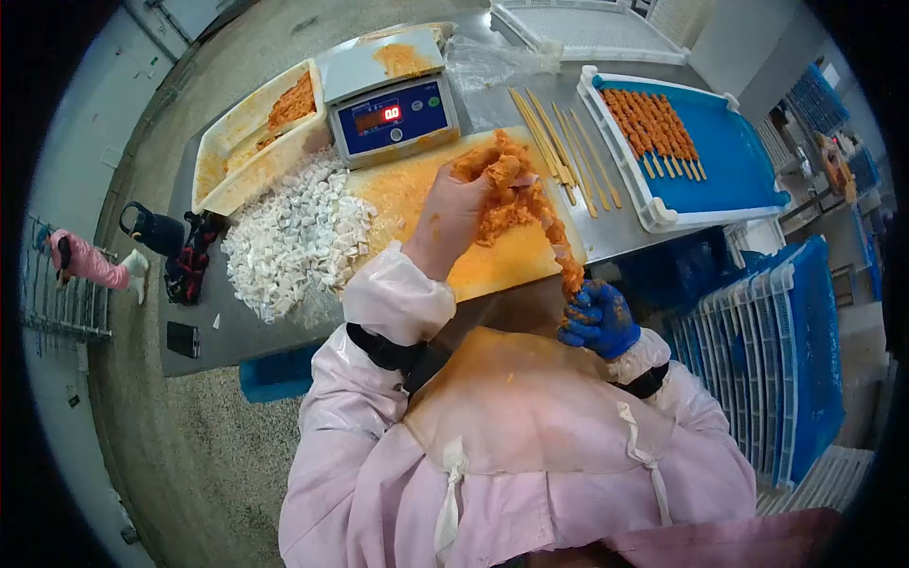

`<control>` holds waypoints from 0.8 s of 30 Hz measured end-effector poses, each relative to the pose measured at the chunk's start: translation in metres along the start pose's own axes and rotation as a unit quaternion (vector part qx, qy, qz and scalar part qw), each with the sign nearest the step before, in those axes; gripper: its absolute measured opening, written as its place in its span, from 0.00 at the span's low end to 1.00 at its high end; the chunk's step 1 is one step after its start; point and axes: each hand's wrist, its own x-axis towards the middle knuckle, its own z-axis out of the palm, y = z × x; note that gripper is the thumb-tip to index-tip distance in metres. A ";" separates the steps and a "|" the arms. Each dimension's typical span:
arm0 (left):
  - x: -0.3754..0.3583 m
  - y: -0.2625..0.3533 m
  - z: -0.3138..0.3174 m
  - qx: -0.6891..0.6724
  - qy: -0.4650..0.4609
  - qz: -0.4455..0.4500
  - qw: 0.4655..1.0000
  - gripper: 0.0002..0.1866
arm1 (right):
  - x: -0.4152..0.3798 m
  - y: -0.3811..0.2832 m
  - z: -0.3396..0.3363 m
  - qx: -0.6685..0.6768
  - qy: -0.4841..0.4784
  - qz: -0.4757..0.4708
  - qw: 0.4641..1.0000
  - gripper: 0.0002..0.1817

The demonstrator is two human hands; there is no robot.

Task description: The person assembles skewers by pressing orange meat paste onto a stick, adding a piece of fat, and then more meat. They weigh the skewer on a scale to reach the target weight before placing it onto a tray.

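Note:
My left hand (pixel 454 213) is bare and closed on orange marinated meat (pixel 507 170) at the far end of a skewer. In its blue glove, my right hand (pixel 598 320) is closed around the near end of that meat skewer (pixel 557 241), which slants down toward me. The glove is smeared with orange marinade. Below my hands lies a cutting board (pixel 417 204) with more orange meat (pixel 502 222) on it. Bare wooden sticks (pixel 554 142) lie just beyond the board, to the right. A heap of white chopped pieces (pixel 298 232) sits left of the board.
A scale (pixel 393 114) reading 0.0 stands behind the board, beside a white tub (pixel 256 156) holding orange meat. Finished skewers (pixel 653 128) lie on a blue-lined tray (pixel 734 156) at right. Stacked trays (pixel 748 360) stand nearby. Another person (pixel 90 260) is far left.

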 end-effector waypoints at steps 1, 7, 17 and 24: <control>-0.001 -0.003 -0.002 -0.001 0.000 0.000 1.000 0.17 | 0.000 0.000 0.000 0.028 0.005 -0.002 1.000 0.16; -0.018 -0.016 0.005 0.056 -0.033 -0.023 0.998 0.18 | 0.001 0.001 -0.006 0.077 -0.021 -0.005 0.997 0.17; -0.022 -0.025 0.011 0.227 0.033 0.048 0.972 0.13 | 0.002 0.003 0.000 -0.012 0.031 -0.061 0.998 0.14; -0.020 -0.037 0.005 0.291 0.082 0.076 0.950 0.11 | 0.004 0.008 0.007 -0.069 0.086 -0.131 0.985 0.09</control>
